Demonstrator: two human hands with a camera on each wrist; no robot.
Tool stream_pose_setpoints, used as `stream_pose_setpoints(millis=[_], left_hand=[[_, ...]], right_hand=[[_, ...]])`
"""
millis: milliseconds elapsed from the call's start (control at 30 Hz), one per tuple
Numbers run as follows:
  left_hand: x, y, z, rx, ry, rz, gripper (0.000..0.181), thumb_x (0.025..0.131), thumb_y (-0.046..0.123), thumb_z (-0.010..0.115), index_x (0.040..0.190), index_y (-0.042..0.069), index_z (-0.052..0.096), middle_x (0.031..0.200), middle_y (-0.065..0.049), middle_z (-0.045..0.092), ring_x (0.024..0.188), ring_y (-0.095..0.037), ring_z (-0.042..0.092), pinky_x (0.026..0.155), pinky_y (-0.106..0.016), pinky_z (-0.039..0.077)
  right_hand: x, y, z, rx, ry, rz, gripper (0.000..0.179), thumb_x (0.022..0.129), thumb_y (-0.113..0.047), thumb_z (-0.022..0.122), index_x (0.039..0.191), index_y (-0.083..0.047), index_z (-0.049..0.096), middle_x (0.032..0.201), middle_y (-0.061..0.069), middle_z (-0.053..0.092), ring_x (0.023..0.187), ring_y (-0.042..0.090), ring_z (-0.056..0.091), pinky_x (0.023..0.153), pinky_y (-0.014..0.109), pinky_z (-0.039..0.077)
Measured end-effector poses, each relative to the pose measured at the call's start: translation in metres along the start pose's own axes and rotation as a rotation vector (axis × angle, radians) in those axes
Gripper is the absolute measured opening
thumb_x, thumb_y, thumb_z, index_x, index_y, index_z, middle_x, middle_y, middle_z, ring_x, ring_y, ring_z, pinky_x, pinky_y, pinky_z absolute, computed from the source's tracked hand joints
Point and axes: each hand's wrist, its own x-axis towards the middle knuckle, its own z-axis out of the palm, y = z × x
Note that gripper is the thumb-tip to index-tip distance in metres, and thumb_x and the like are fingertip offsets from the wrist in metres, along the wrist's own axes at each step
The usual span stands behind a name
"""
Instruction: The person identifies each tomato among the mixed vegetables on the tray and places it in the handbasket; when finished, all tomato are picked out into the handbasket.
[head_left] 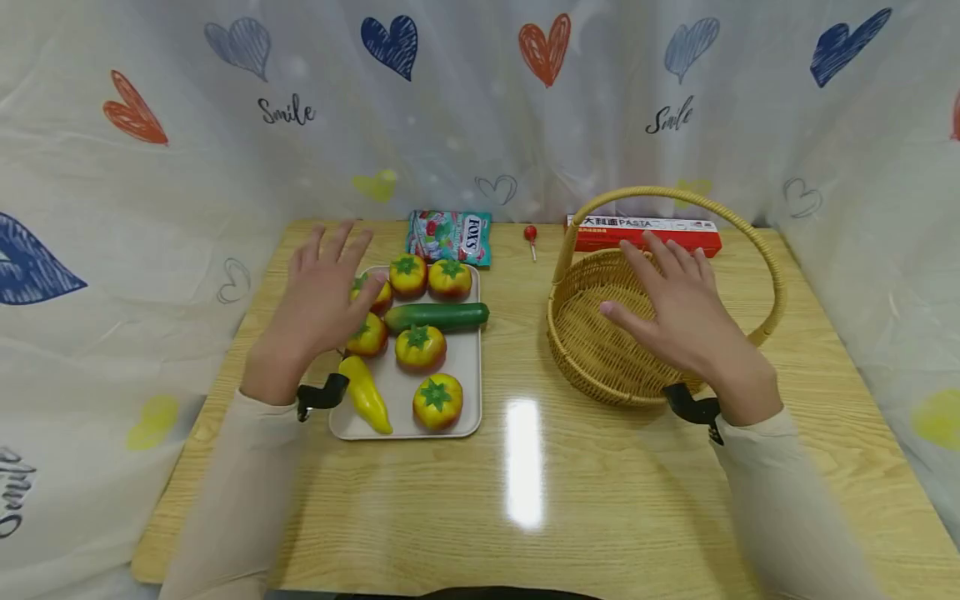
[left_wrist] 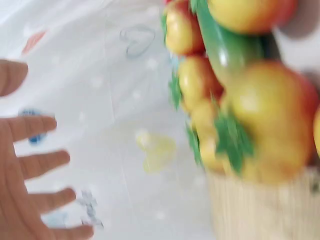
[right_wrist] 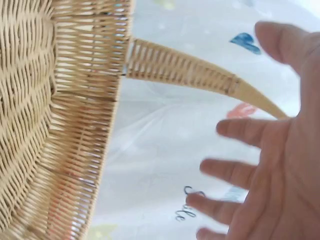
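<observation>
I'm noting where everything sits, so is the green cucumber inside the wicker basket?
No, the head view shows the green cucumber on the pale tray, apart from the wicker basket.

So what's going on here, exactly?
A person has both hands raised, fingers spread, and neither is holding anything. The left hand hovers around the left side of a tray bearing six red-and-yellow fruits, a green cucumber and a yellow pepper. The right hand hangs over a wicker basket. Toward the back are a candy bag, a lollipop and a pasta box.
</observation>
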Motion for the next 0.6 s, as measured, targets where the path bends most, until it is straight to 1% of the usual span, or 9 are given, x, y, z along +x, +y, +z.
stream_pose_setpoints(millis=[67,167,233,333,400,467,533,600], left_hand=[[-0.01,-0.017,-0.007,-0.084,0.0,0.025,0.07,0.117,0.041,0.047,0.175,0.009,0.024,0.183,-0.024,0.016,0.167,-0.056,0.007,0.132,-0.079,0.009],[-0.025,-0.044,-0.016,-0.175,0.011,0.023,0.069,0.116,0.037,0.05,0.174,0.006,0.027,0.18,-0.027,0.022,0.166,-0.055,0.014,0.132,-0.077,0.014],[-0.034,-0.061,-0.022,-0.206,0.01,-0.002,0.069,0.116,0.036,0.052,0.174,0.006,0.028,0.18,-0.027,0.024,0.166,-0.054,0.018,0.132,-0.077,0.017],[-0.044,-0.081,-0.024,-0.234,0.015,-0.046,0.067,0.116,0.034,0.054,0.174,0.011,0.03,0.178,-0.026,0.029,0.163,-0.055,0.025,0.127,-0.079,0.025],[-0.048,-0.091,-0.021,-0.253,0.027,-0.072,0.064,0.115,0.031,0.054,0.173,0.013,0.033,0.177,-0.026,0.033,0.159,-0.058,0.032,0.121,-0.082,0.032],[-0.048,-0.099,-0.014,-0.277,0.038,-0.092,0.061,0.115,0.028,0.055,0.171,0.013,0.038,0.175,-0.026,0.036,0.155,-0.059,0.037,0.117,-0.082,0.037],[-0.044,-0.105,-0.003,-0.3,0.037,-0.099,0.059,0.114,0.026,0.056,0.17,0.013,0.041,0.173,-0.027,0.039,0.154,-0.059,0.039,0.115,-0.081,0.04],[-0.036,-0.11,0.009,-0.322,0.005,-0.109,0.059,0.114,0.026,0.056,0.17,0.013,0.041,0.174,-0.027,0.038,0.155,-0.057,0.038,0.118,-0.08,0.039]], right_hand=[[-0.008,0.0,-0.004,0.057,0.006,-0.053,0.092,0.105,-0.061,0.063,0.177,-0.018,0.024,0.184,0.018,0.015,0.167,0.053,0.014,0.136,0.071,-0.001],[-0.023,0.001,-0.008,0.116,0.018,-0.131,0.09,0.103,-0.05,0.073,0.176,-0.022,0.028,0.183,0.014,0.023,0.167,0.047,0.021,0.135,0.07,0.014],[-0.033,0.0,-0.009,0.144,0.024,-0.163,0.088,0.101,-0.045,0.077,0.175,-0.027,0.031,0.182,0.01,0.028,0.167,0.043,0.026,0.132,0.071,0.025],[-0.044,-0.003,-0.009,0.197,0.029,-0.201,0.086,0.1,-0.038,0.08,0.173,-0.033,0.034,0.179,0.005,0.036,0.164,0.04,0.035,0.126,0.073,0.035],[-0.048,-0.006,-0.005,0.234,0.038,-0.231,0.086,0.098,-0.033,0.082,0.171,-0.036,0.037,0.176,0.002,0.041,0.162,0.037,0.039,0.123,0.071,0.039],[-0.048,-0.012,0.003,0.271,0.043,-0.277,0.087,0.096,-0.028,0.084,0.17,-0.036,0.04,0.174,0.0,0.046,0.16,0.034,0.043,0.124,0.068,0.041],[-0.046,-0.02,0.014,0.296,0.044,-0.338,0.086,0.094,-0.026,0.085,0.169,-0.032,0.044,0.172,0.0,0.049,0.159,0.032,0.046,0.125,0.063,0.042],[-0.041,-0.032,0.025,0.321,0.029,-0.396,0.084,0.094,-0.026,0.085,0.168,-0.028,0.046,0.171,0.0,0.051,0.158,0.03,0.048,0.126,0.06,0.043]])
